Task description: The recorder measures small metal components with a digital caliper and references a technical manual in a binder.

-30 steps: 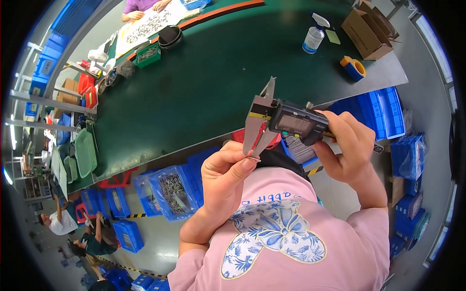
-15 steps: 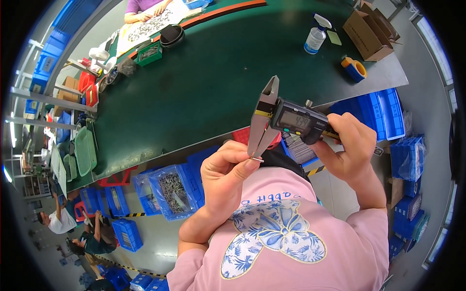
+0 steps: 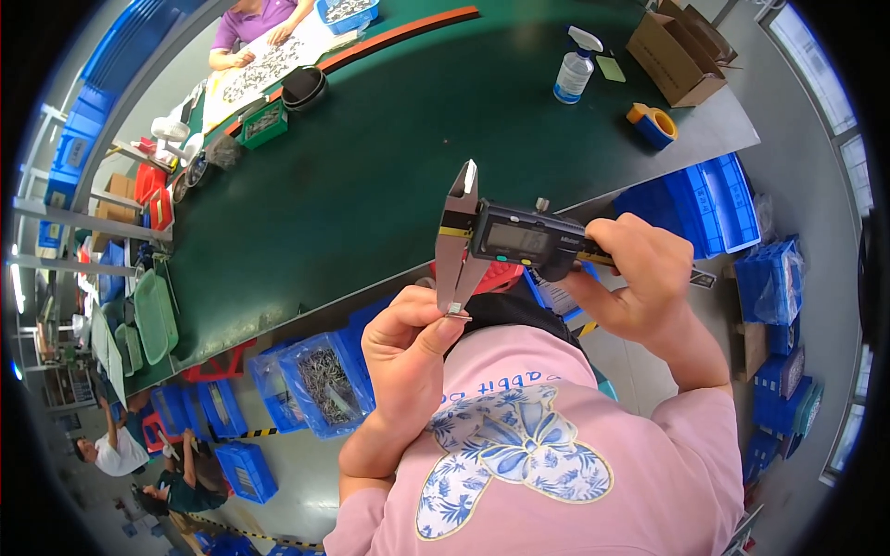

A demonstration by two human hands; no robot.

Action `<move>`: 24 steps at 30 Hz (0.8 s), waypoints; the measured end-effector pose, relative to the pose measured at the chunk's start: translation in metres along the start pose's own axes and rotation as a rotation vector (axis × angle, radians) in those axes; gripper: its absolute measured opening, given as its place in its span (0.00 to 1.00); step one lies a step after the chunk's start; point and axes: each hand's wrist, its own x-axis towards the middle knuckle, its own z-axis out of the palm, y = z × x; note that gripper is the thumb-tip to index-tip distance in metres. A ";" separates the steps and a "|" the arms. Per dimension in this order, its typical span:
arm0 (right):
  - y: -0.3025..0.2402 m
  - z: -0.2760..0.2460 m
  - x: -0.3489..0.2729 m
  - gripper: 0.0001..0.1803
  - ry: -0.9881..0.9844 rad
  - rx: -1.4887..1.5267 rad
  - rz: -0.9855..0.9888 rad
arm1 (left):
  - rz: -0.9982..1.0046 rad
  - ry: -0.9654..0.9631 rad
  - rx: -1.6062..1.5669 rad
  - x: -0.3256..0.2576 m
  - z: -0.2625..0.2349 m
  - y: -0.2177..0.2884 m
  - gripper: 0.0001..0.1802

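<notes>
Black and silver, a digital caliper (image 3: 517, 239) is held at the near edge of a green worktable (image 3: 362, 167), gripped in the right hand (image 3: 646, 276) with thumb and fingers closed on its beam, while the left hand (image 3: 406, 347) pinches a small metal piece (image 3: 458, 317) between thumb and fingertips at the caliper's lower tips; whether those tips touch it cannot be told. Beyond, a spray bottle (image 3: 573, 76), a ring-shaped yellow-and-blue item (image 3: 652, 127) and a cardboard box (image 3: 669, 63) rest on the worktable, a co-worker (image 3: 252, 26) in a purple shirt at the far side
</notes>
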 end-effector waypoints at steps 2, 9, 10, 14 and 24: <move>0.000 0.000 0.000 0.18 0.001 0.003 -0.002 | 0.003 0.001 0.009 0.000 0.000 0.000 0.06; -0.006 0.000 0.002 0.19 -0.047 0.018 0.057 | -0.012 0.027 -0.010 0.000 0.001 0.002 0.03; -0.007 -0.001 0.002 0.19 -0.068 0.023 0.094 | -0.016 0.050 -0.032 -0.001 0.001 0.002 0.04; -0.004 0.000 -0.001 0.19 -0.064 0.072 0.104 | 0.011 0.065 -0.017 -0.001 0.000 0.002 0.05; -0.004 0.002 -0.004 0.18 -0.064 0.089 0.080 | 0.005 0.048 -0.063 -0.002 0.001 0.002 0.05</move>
